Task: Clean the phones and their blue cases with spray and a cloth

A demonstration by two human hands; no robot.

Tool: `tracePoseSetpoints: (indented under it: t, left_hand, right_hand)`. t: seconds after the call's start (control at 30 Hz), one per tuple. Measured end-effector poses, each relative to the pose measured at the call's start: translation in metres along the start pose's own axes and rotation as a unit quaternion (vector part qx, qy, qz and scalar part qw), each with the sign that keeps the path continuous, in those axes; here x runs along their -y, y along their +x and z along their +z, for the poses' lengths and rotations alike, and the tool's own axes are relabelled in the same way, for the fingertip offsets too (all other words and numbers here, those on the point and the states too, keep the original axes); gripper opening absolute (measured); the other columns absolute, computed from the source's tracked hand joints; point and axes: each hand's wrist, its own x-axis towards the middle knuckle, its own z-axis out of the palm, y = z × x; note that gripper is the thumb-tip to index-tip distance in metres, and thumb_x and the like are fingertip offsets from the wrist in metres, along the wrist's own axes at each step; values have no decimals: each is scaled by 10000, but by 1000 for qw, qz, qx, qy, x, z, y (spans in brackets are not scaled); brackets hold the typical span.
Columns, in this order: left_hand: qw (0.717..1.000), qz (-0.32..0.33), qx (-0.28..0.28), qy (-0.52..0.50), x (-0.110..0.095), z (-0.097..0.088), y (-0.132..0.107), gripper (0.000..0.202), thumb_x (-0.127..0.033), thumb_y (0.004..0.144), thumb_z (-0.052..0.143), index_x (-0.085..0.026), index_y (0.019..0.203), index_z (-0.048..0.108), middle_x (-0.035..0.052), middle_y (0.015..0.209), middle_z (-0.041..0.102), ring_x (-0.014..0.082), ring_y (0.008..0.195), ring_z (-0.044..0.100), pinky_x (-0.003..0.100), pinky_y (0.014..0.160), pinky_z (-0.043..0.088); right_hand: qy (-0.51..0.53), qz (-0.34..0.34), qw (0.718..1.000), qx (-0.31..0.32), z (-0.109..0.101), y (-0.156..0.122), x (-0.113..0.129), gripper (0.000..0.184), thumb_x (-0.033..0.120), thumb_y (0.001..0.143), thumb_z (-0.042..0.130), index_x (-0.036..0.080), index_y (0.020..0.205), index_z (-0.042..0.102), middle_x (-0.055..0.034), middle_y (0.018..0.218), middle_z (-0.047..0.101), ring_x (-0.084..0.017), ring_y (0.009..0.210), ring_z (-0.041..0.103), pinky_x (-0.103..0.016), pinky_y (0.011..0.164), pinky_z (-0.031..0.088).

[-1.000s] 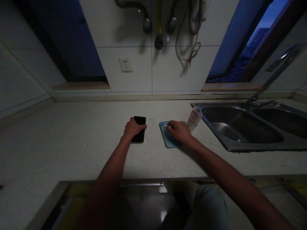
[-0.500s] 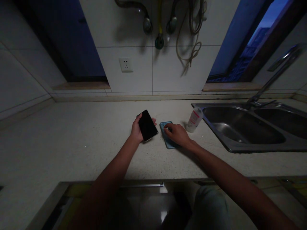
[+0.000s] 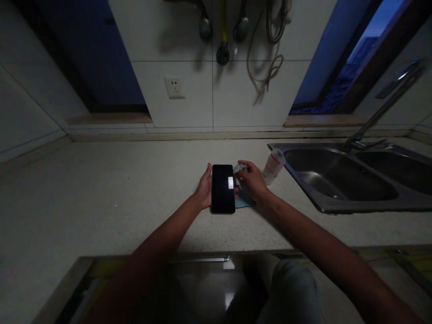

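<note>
My left hand [image 3: 204, 191] grips a black phone [image 3: 222, 188] by its left edge and holds it screen up, just above the counter. A small bright reflection sits on the dark screen. My right hand [image 3: 251, 180] rests right of the phone, fingers curled and pinching the far end of a blue phone case [image 3: 243, 201]. The case lies on the pale speckled countertop [image 3: 135, 202], partly hidden by the phone and my right hand.
A small white bottle [image 3: 272, 166] with a red label stands by the sink's left rim. A steel double sink [image 3: 340, 180] with a tap [image 3: 381, 112] fills the right. A wall socket [image 3: 174, 87] and hanging hoses [image 3: 266, 49] are on the tiled back wall.
My left hand lifted the black phone off the counter and carried it right, over the blue case. My right hand stayed on the case and curled at its far end.
</note>
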Motion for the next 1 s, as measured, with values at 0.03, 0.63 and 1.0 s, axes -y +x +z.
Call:
tracePoseSetpoints:
  t: [0.03,0.63,1.0]
  left_hand:
    - [1000,-1,4,1,2,1,0,806,-778,901,332,-83,1105,685,207,916,747,356,850,739,535,814,564]
    - [990,49,-123,-51,6,12,4,813,-791,896,314,-109,1093,708,151,802,736,298,813,731,400,761,571]
    - [994,47,-81,-48,-1,11,4,875,-788,908,239,-75,1152,685,192,882,742,310,846,726,436,807,562]
  right_hand:
    - [-19,-33,999,-31,-2,2,-1,532,298,665,693,236,1164,520,23,783,637,-162,621,596,-303,570,512]
    - [-464,-471,671,337,-4,-13,0,407,373,1023,501,131,1321,635,-179,1394,628,-297,1396,504,-579,1195,316]
    - [-453,-469,696,301,-2,-17,5,293,297,1012,480,184,1132,723,-129,1198,740,-245,1186,663,-495,1103,466]
